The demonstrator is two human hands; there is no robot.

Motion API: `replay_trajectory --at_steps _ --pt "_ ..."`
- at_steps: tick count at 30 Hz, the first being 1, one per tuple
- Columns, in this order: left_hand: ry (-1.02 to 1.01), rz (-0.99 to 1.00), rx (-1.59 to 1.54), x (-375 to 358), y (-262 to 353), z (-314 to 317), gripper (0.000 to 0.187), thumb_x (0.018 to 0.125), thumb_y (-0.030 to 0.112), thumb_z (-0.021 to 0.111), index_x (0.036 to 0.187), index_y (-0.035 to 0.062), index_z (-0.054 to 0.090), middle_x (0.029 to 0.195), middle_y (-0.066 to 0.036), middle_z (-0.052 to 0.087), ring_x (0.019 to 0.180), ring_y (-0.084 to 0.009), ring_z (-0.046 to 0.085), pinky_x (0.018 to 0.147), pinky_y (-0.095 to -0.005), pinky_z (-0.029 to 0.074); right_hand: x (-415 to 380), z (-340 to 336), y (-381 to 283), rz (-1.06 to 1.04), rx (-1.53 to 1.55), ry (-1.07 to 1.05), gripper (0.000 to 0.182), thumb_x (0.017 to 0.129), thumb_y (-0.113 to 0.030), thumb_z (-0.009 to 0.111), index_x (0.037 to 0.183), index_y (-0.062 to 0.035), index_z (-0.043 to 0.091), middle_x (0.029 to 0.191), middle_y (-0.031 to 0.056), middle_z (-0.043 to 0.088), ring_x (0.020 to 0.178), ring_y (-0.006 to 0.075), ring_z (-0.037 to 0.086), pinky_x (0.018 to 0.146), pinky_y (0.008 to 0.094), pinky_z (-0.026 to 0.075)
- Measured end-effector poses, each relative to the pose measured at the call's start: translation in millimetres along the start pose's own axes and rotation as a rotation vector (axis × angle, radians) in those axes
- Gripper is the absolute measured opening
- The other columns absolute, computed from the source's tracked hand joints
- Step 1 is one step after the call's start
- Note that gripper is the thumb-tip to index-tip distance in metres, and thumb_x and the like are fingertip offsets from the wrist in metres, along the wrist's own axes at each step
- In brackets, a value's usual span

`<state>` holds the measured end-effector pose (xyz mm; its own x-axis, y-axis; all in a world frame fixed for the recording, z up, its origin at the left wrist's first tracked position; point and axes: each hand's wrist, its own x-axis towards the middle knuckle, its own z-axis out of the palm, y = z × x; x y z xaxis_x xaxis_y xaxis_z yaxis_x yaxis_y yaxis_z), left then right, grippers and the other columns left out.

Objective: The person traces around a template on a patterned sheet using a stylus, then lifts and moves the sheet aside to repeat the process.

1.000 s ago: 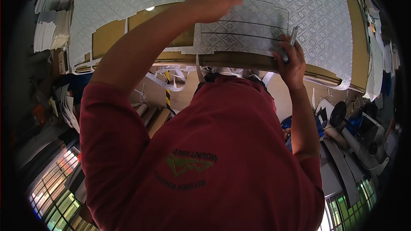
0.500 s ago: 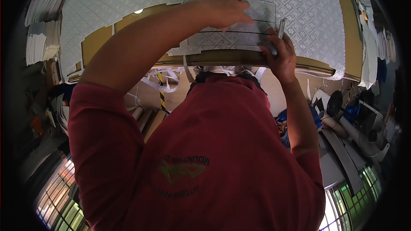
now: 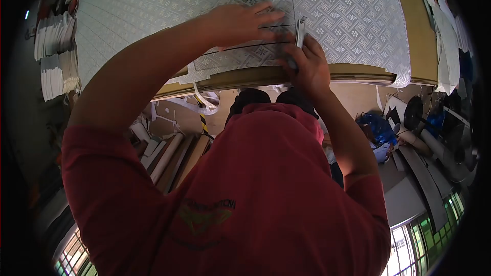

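On fabric (image 3: 348,5): one template (image 3: 245,51), two hands, one cutter (image 3: 299,26).

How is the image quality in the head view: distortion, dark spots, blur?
Head view: strong fisheye bend with black corners; patterned sheet evenly lit and sharp; left hand and right hand slightly soft; the red shirt is dim; windows at the bottom are bright.

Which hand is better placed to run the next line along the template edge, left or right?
Right. The right hand already has its grip on the metal tool at the template edge. The left hand lies flat on the template, pinning it to the patterned fabric.
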<state>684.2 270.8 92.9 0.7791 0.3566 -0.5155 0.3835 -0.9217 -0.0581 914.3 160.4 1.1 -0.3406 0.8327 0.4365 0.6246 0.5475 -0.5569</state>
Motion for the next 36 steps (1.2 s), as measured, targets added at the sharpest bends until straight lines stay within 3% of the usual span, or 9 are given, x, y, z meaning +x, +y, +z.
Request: replay_trajectory --at_steps 4,6,12,14,21,24,29,32,36 --pt "0.148 0.036 0.098 5 0 19 0.124 0.058 0.016 0.097 0.163 0.0358 0.035 0.176 0.001 0.015 0.16 -0.0305 0.022 0.116 -0.0414 0.053 0 -2 2 0.015 -0.015 -0.054 0.038 0.08 -0.016 0.083 0.113 -0.0099 0.064 0.135 0.0137 0.069 0.124 0.0392 0.062 0.111 0.0522 0.047" --pt "0.074 0.022 0.081 5 2 13 0.121 0.059 0.016 0.096 0.163 0.0356 0.036 0.176 0.002 0.014 0.161 -0.0301 0.02 0.117 -0.0416 0.052 0 -3 2 0.019 -0.005 -0.063 0.037 0.081 -0.016 0.082 0.112 -0.01 0.063 0.136 0.0137 0.068 0.125 0.0391 0.061 0.111 0.0523 0.046" --pt "-0.039 0.031 0.08 4 2 3 0.123 0.057 0.011 0.096 0.162 0.0345 0.036 0.177 0.003 0.01 0.162 -0.0295 0.015 0.117 -0.0423 0.052 -4 -6 0 0.098 0.221 0.118 0.037 0.083 -0.007 0.082 0.113 -0.0082 0.061 0.123 0.0166 0.073 0.107 0.0409 0.068 0.092 0.0481 0.056" --pt "0.019 0.038 0.078 4 0 5 0.126 0.055 0.01 0.096 0.163 0.0347 0.036 0.177 0.003 0.009 0.163 -0.0296 0.014 0.116 -0.0423 0.053 -9 -19 -15 0.133 0.204 0.18 0.033 0.084 -0.005 0.083 0.111 -0.0056 0.063 0.111 0.0167 0.076 0.093 0.0382 0.072 0.079 0.0435 0.059" --pt "-0.045 0.093 -0.09 2 -4 2 0.135 0.048 -0.001 0.096 0.161 0.0415 0.036 0.178 0.002 0.008 0.163 -0.0292 0.012 0.111 -0.0426 0.056 -47 -33 -74 0.381 0.266 0.093 0.024 0.09 -0.006 0.081 0.111 -0.0031 0.071 0.092 0.0131 0.074 0.079 0.0263 0.072 0.069 0.0355 0.056" --pt "-0.017 0.102 -0.098 5 -8 10 0.139 0.044 -0.002 0.096 0.161 0.0427 0.036 0.178 0.002 0.006 0.164 -0.0296 0.011 0.109 -0.0426 0.057 -47 -47 -84 0.464 0.117 0.056 0.021 0.092 -0.006 0.079 0.113 -0.0057 0.076 0.086 0.0114 0.07 0.071 0.0215 0.064 0.064 0.0328 0.05" --pt "0.0 0.071 -0.118 6 -7 10 0.142 0.039 -0.002 0.097 0.161 0.0432 0.037 0.178 0.002 0.005 0.164 -0.0292 0.011 0.105 -0.0423 0.06 -47 -57 -62 0.493 0.229 0.122 0.018 0.096 -0.001 0.074 0.113 -0.0029 0.075 0.09 0.0124 0.073 0.076 0.0173 0.068 0.067 0.0316 0.053" --pt "0.011 0.058 -0.036 4 -1 9 0.143 0.038 -0.002 0.096 0.16 0.0437 0.038 0.178 0.002 0.005 0.164 -0.0287 0.012 0.104 -0.0405 0.061 -37 -66 -45 0.567 0.384 0.055 0.016 0.096 -0.003 0.074 0.112 -0.0018 0.074 0.09 0.0134 0.075 0.075 0.0163 0.069 0.067 0.0309 0.054" --pt "-0.001 0.006 -0.006 4 5 5 0.136 0.045 -0.005 0.092 0.159 0.045 0.039 0.178 0.005 0.009 0.163 -0.0262 0.014 0.1 -0.0384 0.062 -18 -80 -15 0.529 0.293 -0.141 0.015 0.095 -0.008 0.076 0.108 -0.0024 0.073 0.087 0.0097 0.076 0.075 0.0146 0.071 0.069 0.0306 0.056"
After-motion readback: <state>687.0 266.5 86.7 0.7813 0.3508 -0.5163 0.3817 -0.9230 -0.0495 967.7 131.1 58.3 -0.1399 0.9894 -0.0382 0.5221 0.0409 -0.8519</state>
